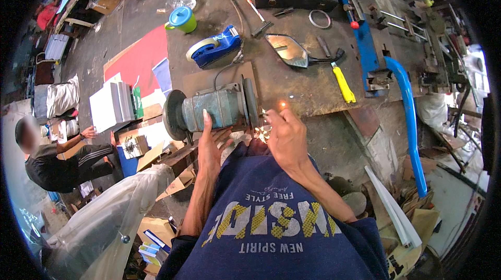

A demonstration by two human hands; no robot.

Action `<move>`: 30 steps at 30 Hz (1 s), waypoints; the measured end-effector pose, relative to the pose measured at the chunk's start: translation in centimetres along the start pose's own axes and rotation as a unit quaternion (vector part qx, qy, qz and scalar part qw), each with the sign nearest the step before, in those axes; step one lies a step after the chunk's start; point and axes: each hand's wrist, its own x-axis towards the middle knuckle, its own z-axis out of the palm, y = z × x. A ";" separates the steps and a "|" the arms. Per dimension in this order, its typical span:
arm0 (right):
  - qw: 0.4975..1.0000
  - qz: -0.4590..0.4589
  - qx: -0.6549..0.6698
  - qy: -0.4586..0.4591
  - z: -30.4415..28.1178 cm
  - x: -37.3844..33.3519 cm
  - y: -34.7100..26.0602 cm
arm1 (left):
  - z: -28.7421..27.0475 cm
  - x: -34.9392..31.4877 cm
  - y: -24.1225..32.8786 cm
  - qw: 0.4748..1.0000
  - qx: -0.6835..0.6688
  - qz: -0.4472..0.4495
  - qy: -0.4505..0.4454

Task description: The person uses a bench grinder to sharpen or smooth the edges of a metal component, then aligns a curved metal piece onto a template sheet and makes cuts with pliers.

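A bench grinder (pixel 214 108) with a worn blue-green motor body sits at the bench's near edge, a wheel at each end. My left hand (pixel 210 147) is open, one finger or thumb upright against the motor body and the others spread beneath it. Beside the right-hand grinding wheel (pixel 249 101), my right hand (pixel 286 136) is closed in a pinch. What it pinches is too small and too hidden to name. Bright sparks (pixel 262 133) fly between that hand and the wheel, and an orange glow shows just above the knuckles.
Behind the grinder stand a blue tape dispenser (pixel 214 47) and a green lidded cup (pixel 181 20). A mirror (pixel 287 50), a yellow cutter (pixel 343 82) and a hammer (pixel 260 29) lie rightward. A blue-handled machine (pixel 404 97) borders the right; another person (pixel 52 157) sits left by paper stacks.
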 end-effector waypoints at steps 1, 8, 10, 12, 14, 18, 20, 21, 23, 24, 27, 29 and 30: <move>1.000 -0.005 -0.016 0.002 -0.7 0.1 -0.1 | 0.1 -0.5 0.3 1.000 0.018 -0.008 -0.007; 0.846 0.238 0.458 0.135 -7.6 -2.2 -0.5 | 5.8 -5.1 3.9 0.790 0.411 0.083 -0.448; 0.726 0.251 0.617 0.171 -8.6 -4.9 -1.3 | 8.9 -5.6 4.3 0.781 0.356 0.057 -0.510; 0.676 0.274 0.642 0.235 -8.7 -7.9 -2.3 | 11.2 -6.8 4.1 0.792 0.314 0.075 -0.519; 0.664 0.246 0.649 0.279 -8.7 -11.0 -2.7 | 12.7 -8.5 3.3 0.809 0.286 0.042 -0.512; 0.574 0.276 0.672 0.378 -8.9 -16.1 -3.4 | 15.0 -12.2 0.6 0.761 0.318 0.059 -0.563; 0.548 0.230 0.691 0.411 -9.0 -18.7 -3.7 | 16.1 -13.8 -1.3 0.735 0.393 0.092 -0.545; 0.534 0.239 0.679 0.443 -9.0 -20.3 -3.7 | 16.7 -14.5 -2.7 0.713 0.430 0.105 -0.544; 0.498 0.195 0.635 0.558 -7.8 -23.5 -3.3 | 17.6 -16.1 -5.8 0.664 0.471 0.158 -0.559; 0.500 0.145 0.658 0.544 -6.9 -26.6 -2.9 | 17.6 -17.2 -7.6 0.665 0.471 0.100 -0.570; 0.546 0.234 0.375 0.712 -2.4 -36.6 -1.3 | 18.3 -20.4 -15.8 0.584 0.544 0.114 -0.591; 0.503 0.452 -0.034 0.736 2.2 -44.9 -1.1 | 18.3 -22.2 -21.5 0.505 0.559 0.164 -0.637; 0.477 0.519 -0.095 0.702 4.1 -46.6 -1.5 | 19.9 -21.9 -22.4 0.490 0.580 0.135 -0.636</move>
